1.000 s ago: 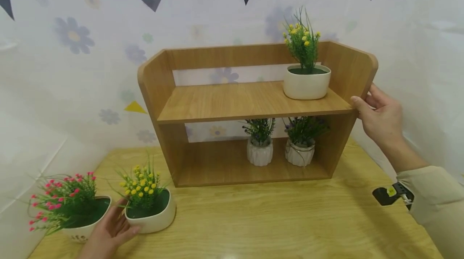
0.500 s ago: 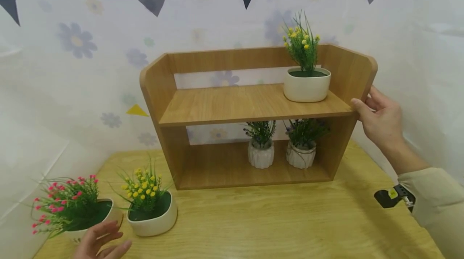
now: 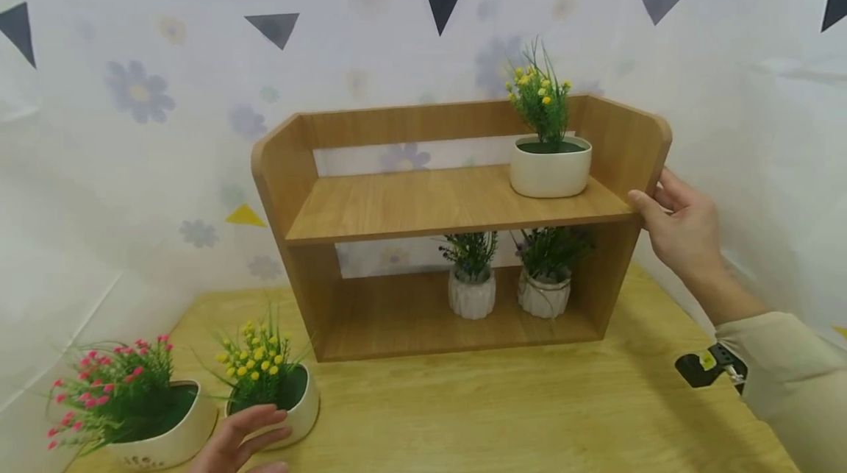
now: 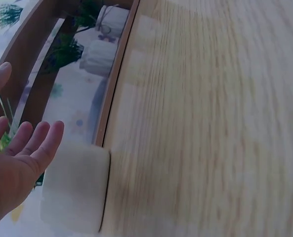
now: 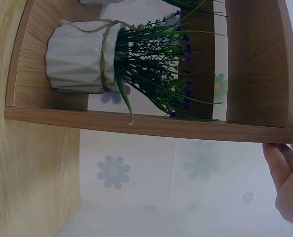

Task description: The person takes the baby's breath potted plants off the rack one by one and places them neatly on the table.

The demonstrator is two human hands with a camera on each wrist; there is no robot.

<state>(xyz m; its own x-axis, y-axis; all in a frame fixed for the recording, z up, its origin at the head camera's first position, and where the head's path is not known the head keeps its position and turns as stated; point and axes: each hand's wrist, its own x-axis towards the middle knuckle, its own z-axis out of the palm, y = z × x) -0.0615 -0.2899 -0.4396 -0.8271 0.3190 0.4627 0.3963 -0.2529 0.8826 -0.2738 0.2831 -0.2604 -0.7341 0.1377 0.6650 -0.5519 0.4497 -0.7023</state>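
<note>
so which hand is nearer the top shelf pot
Right. The right hand holds the shelf's right end, beside the pot; the left hand is farther off, lower left, in front of the lower yellow flowers.

Mid-frame, we see the shelf unit [image 3: 456, 208] on the tabletop [image 3: 476, 407]: a planter [image 3: 551, 173] at its upper right, a left pot [image 3: 472, 296] and a right pot [image 3: 542, 298] side by side underneath. At lower left of the frame, an outer planter [image 3: 173, 445] stands beside an inner planter [image 3: 304, 405].

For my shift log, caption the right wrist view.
Right hand grips a wooden shelf by its side; inside, a twine-tied white pot of purple-flowered greenery.
</note>
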